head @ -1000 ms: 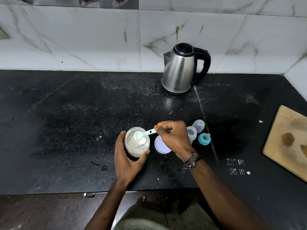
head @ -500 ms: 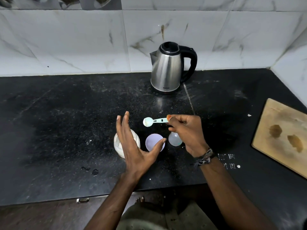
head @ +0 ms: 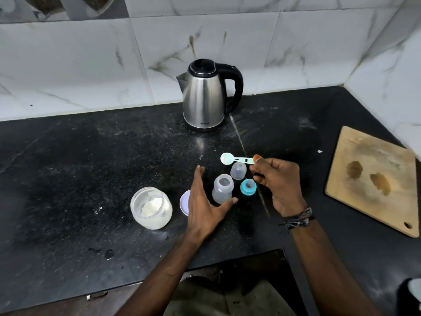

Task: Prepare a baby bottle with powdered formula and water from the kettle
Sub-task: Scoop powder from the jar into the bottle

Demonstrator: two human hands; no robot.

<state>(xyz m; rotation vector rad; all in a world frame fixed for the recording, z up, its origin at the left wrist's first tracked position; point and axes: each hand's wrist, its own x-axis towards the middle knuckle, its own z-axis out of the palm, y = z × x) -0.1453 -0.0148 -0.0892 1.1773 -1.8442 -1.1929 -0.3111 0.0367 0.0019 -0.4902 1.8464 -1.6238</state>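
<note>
An open baby bottle (head: 222,189) stands on the black counter (head: 79,167). My left hand (head: 205,206) is spread open just left of it, thumb near its base, not holding it. My right hand (head: 276,183) pinches the handle of a pale scoop (head: 235,159) with powder in its bowl, held level above and behind the bottle. The clear bottle cap (head: 238,170) and the teal nipple ring (head: 248,187) sit beside the bottle. The open glass jar of white formula (head: 150,207) stands to the left, its lid (head: 185,202) partly behind my left hand. The steel kettle (head: 206,99) stands at the back.
A wooden cutting board (head: 373,179) lies at the right, near the corner wall. White marble tiles (head: 91,65) back the counter. Powder specks and a few dark drops (head: 109,253) mark the surface near the front edge.
My left hand let go of the jar and moved right beside the bottle. My right hand lifted the filled scoop out of the jar and carried it right, over the bottle area.
</note>
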